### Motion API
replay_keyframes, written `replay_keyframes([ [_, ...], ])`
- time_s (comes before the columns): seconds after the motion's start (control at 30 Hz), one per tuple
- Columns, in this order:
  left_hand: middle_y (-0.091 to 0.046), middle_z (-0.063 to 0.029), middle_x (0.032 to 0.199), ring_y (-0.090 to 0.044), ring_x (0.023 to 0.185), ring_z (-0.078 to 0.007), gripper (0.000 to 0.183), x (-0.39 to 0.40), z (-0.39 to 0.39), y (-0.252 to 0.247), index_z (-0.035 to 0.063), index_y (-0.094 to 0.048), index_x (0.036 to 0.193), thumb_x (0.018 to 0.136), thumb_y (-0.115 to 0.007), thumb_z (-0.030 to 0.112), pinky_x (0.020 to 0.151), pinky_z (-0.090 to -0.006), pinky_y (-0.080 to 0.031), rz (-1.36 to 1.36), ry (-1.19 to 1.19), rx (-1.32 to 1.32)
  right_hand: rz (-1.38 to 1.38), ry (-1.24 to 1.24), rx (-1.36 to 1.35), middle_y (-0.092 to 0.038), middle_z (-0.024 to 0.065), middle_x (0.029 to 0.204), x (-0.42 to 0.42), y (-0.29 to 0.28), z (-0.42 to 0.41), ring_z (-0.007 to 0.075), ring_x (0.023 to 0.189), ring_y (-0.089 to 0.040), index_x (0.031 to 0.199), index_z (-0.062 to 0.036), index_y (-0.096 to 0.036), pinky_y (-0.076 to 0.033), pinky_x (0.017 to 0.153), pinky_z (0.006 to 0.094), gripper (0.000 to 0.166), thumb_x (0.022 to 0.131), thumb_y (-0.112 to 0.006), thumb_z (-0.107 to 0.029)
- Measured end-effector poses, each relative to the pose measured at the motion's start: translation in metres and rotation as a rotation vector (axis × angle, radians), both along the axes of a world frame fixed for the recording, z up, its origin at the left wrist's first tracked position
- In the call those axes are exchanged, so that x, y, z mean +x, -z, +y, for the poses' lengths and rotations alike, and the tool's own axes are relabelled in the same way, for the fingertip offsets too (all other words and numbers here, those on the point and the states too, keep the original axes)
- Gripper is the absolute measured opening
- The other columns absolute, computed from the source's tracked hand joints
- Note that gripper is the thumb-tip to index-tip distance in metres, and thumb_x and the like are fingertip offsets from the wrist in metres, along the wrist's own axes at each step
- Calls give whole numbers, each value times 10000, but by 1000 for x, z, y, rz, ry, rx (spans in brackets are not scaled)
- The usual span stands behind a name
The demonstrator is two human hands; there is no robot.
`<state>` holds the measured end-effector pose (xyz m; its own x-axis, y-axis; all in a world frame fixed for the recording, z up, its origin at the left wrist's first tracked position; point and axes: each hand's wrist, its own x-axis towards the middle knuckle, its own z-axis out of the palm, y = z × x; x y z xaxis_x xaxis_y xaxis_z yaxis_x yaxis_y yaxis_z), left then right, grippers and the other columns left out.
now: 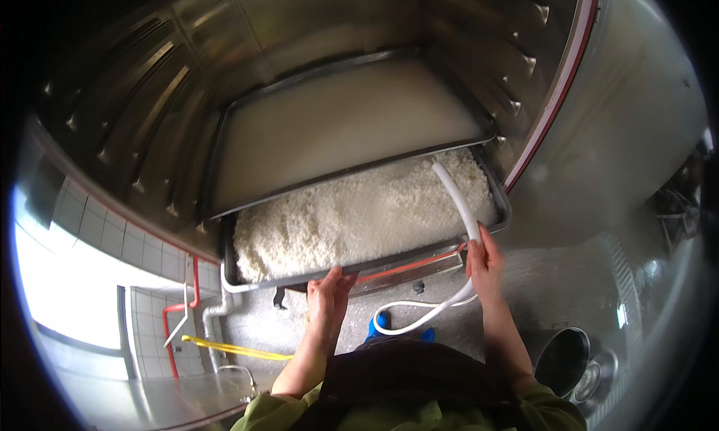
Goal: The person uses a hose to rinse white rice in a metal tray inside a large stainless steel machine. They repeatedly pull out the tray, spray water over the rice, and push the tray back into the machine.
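Observation:
My left hand (327, 296) grips the front rim of a deep metal tray (415, 257), thumb on top. White rice grains (314, 217) fill this tray, which is pulled partly out of a steel cabinet (247, 32). In my right hand (484, 262) is a white hose (456, 196), its end low over the rice at the right side. Whether water runs from it, I cannot tell. Above and behind, a second metal tray (342, 167) holds cloudy liquid (348, 122) and hides the back of the rice tray.
Ledges (149, 111) line the cabinet's side walls, and its door (612, 122) is swung out at the right. The hose loops down by blue shoes (379, 322) on the wet floor. A metal pot (563, 358) stands lower right. Red pipes (168, 330) and a yellow hose (241, 349) are left.

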<state>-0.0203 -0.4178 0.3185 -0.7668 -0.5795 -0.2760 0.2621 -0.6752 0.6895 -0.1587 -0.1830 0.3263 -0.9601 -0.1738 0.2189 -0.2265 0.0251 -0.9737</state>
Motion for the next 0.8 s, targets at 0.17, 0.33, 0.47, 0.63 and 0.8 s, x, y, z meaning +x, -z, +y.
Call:
replay_keyframes([
  [0.17,-609,-103,720,-612,666,-223,126,-1,-1,1,4,-586,683,794,-529,25,740,-394,-490,23,-17,-30,1,-40,-17,-474,-21,605,-2,3,4,27,476,-399,1169,-41,-487,-341,423,181,324,848,-516,-82],
  [0.33,-608,-139,758,-605,744,-253,119,-4,-6,6,-30,-575,743,805,-516,52,809,-436,-464,71,21,-51,132,-48,9,-473,-13,616,-5,15,6,28,510,-402,1173,-28,-478,-342,453,182,341,843,-531,-93],
  [0.47,-620,-160,807,-589,845,-279,134,-3,-6,10,15,-570,795,819,-514,135,826,-384,-443,51,44,-96,285,-35,61,-619,167,789,0,9,-2,194,577,-595,1136,-32,-501,-451,529,268,358,807,-580,-148],
  [0.63,-611,-180,866,-583,869,-296,142,-4,-11,14,4,-561,830,834,-481,121,842,-387,-440,139,128,-59,291,-148,77,-573,133,693,12,-1,-15,138,542,-524,1125,-8,-500,-419,501,255,348,809,-580,-129],
  [0.8,-605,-181,852,-583,847,-299,141,-1,-10,15,-19,-550,846,832,-485,106,828,-404,-449,115,68,-61,299,-275,131,-576,147,684,32,-5,-40,126,513,-518,1124,-3,-499,-421,490,252,347,812,-576,-134],
])
